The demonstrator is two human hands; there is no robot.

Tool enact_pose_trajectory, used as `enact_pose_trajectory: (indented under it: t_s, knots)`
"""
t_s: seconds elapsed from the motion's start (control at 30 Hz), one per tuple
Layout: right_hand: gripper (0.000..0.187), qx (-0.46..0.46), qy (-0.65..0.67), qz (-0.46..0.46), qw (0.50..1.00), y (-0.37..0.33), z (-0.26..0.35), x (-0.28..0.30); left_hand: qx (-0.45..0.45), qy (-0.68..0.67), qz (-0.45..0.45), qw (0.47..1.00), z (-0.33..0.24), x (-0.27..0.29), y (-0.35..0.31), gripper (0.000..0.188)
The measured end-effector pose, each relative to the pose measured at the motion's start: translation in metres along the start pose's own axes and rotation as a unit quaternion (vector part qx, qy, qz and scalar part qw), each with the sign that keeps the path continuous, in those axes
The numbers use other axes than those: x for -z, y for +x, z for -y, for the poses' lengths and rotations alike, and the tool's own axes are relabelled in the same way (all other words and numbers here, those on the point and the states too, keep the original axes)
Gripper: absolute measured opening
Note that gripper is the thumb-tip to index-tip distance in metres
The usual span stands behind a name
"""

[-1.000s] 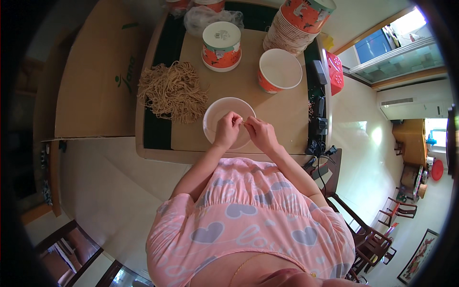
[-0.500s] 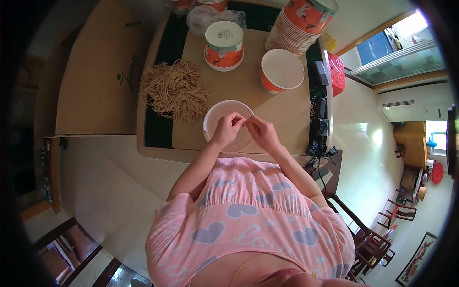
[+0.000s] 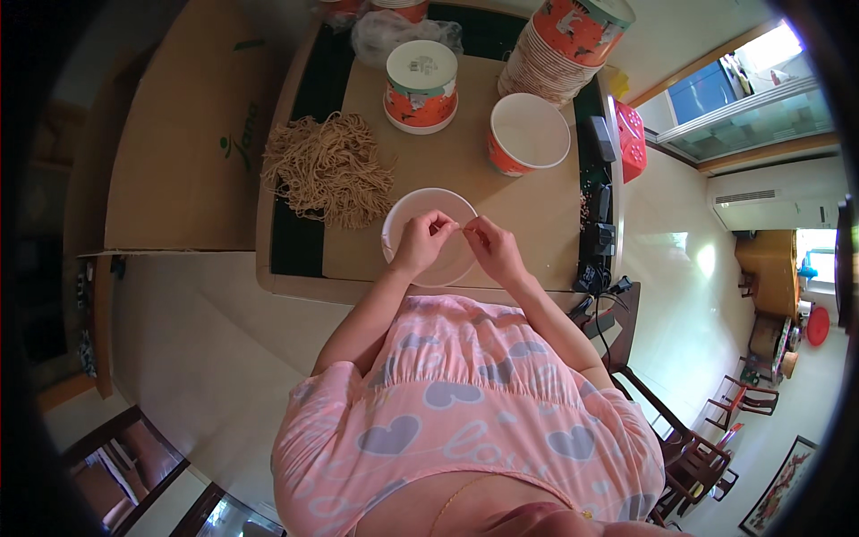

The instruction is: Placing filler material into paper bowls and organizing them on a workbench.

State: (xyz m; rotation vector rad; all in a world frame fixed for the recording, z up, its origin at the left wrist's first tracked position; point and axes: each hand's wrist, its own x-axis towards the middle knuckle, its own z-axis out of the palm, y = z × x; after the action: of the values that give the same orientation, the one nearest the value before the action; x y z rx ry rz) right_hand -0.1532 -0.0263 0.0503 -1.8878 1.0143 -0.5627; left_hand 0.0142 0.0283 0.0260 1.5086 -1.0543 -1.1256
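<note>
A white-lined paper bucket (image 3: 428,204) stands upright at the table's near edge, its open mouth facing up. Over its mouth my left hand (image 3: 424,242) is closed in a pinch. My right hand (image 3: 495,251), also pinched, is at the bucket's right rim, fingertips almost meeting those of the left. Between the fingertips shows a tiny bit of what looks like thin beige cord (image 3: 462,228); most of it is hidden by the fingers. To the left beyond the bucket lies a loose pile of beige cords (image 3: 331,170).
Another open bucket (image 3: 530,130) stands to the right, with a tall nested stack of buckets (image 3: 550,63) behind it. An upside-down orange bucket (image 3: 420,89) and a clear plastic bag (image 3: 403,36) are farther back. A large cardboard box (image 3: 179,143) stands left; chargers (image 3: 601,237) line the right edge.
The hands remain pinched together over the bucket's right side, with only slight finger movement. The whole view has shifted a little; the other things have stayed in place.
</note>
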Motion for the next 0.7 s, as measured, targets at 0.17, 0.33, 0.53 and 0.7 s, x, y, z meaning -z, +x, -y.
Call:
enact_pose_trajectory:
  t_s: [0.17,0.33,0.53,0.7]
  knots:
    - [0.006,-0.018,0.004,0.001,1.000,-0.004,-0.007,0.003,0.013,-0.005,-0.093,0.996,0.004,0.022,0.009,0.013]
    - [0.006,0.002,0.017,-0.005,1.000,-0.002,-0.004,0.003,-0.050,0.034,0.000,0.998,-0.010,0.006,0.006,0.013]
    - [0.006,0.016,0.005,-0.001,1.000,-0.001,0.001,0.003,-0.038,0.050,-0.003,0.998,-0.002,-0.001,0.006,0.009]
    - [0.006,0.021,0.014,-0.025,0.999,-0.001,-0.009,0.004,-0.024,0.141,0.035,0.989,-0.014,0.011,0.004,0.012]
